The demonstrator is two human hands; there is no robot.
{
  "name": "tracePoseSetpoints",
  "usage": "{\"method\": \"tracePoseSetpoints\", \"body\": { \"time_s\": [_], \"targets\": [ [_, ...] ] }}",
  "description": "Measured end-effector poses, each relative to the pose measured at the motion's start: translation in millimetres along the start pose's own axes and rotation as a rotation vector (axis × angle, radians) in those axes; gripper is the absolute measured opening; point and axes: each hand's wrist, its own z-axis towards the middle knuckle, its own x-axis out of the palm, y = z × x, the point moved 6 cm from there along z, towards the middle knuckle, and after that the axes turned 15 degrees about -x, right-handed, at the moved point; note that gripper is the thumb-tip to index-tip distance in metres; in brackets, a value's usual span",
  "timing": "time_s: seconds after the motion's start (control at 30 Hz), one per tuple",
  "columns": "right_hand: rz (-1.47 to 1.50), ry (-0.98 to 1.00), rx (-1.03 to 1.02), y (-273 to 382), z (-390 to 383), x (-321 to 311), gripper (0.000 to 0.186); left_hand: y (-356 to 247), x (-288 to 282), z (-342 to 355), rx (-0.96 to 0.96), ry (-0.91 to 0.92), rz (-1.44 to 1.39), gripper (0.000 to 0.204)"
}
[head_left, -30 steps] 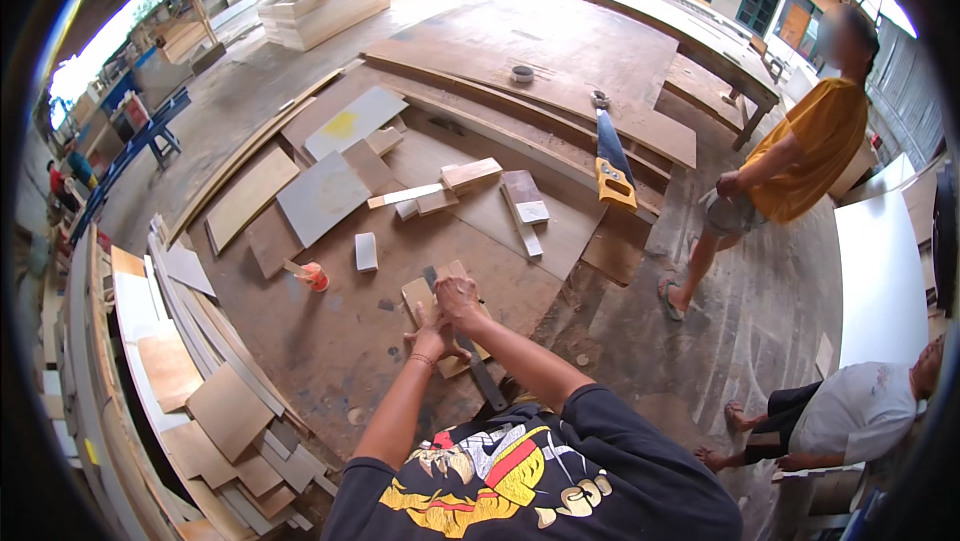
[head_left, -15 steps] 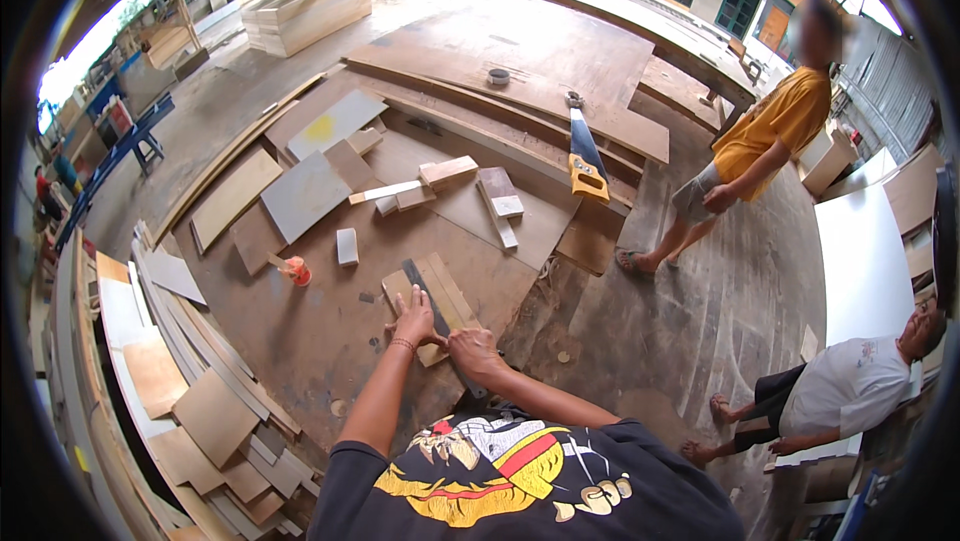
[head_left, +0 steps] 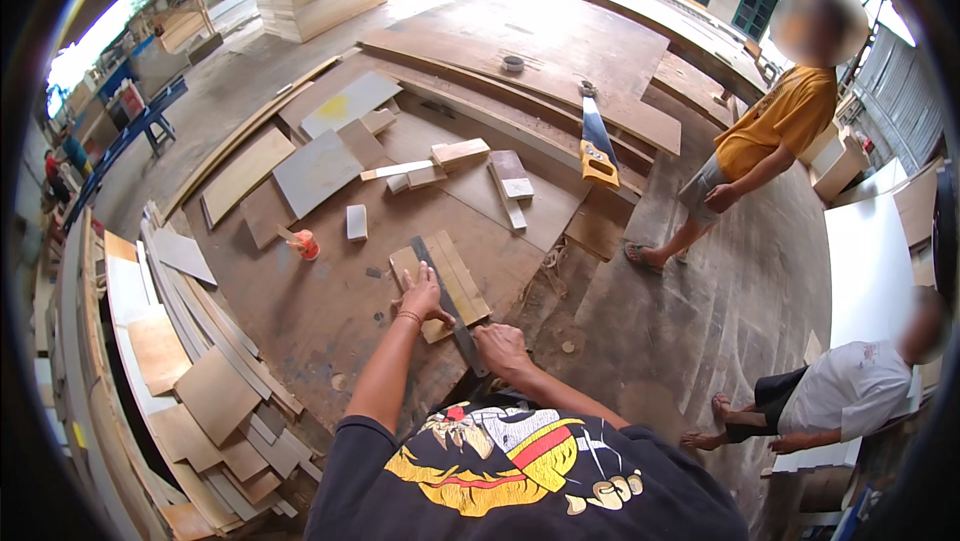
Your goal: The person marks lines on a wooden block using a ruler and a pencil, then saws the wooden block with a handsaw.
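Straightedge (head_left: 464,343), dark and narrow: located at the lower centre of the frame, set lengthwise along a pale wooden piece (head_left: 458,279), its near end overhanging toward the operator's body. From my remote station I read this alignment as deliberate, since the long edge runs roughly along the grain side of the wood.

Left hand (head_left: 422,299): spread wide, palm down, with the straightedge passing beneath it. I judge that the splayed fingers and thumb distribute pressure so that neither part slides.

Right hand (head_left: 504,350): curled narrow, just right of the straightedge's near portion and beside the lower right corner of the wood (I cannot tell whether anything is pinched inside it).

Both parts rest on the counter (head_left: 345,326), which presumably gives the left hand a firm base to press against. A small white block (head_left: 357,223) and an orange-red cup (head_left: 305,245) stand to the upper left, apart from both hands. A handsaw (head_left: 597,146) lies at the upper right of centre, seemingly parked clear of the elbows.
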Motion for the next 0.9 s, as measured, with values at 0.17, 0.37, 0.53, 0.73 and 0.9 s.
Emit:
{"method": "tracePoseSetpoints", "body": {
  "time_s": [0.17, 0.37, 0.53, 0.73, 0.9],
  "targets": [
    [0.191, -0.143, 0.194, -13.3, -4.1, -5.8, 0.032, 9.0, 9.5, 12.1, 0.061, -0.047, -0.028, 0.132],
    [0.200, -0.010, 0.134, 1.3, -1.4, 30.7, 0.071, 1.9, 8.0, 4.1, 0.050, -0.031, -0.027, 0.132],
    [0.267, -0.046, 0.115, -5.5, 7.9, 49.8, 0.061, 7.6, 5.0, -1.8, 0.144, -0.111, -0.014, 0.133],
    [0.377, -0.081, 0.120, -20.9, 6.3, 59.5, 0.039, 3.4, -4.5, -36.7, -0.029, -0.081, -0.249, 0.129],
    [0.476, -0.120, 0.154, -22.6, 3.7, 49.5, 0.028, 2.0, -11.0, -54.0, -0.082, -0.243, -0.237, 0.129]
  ]
}}
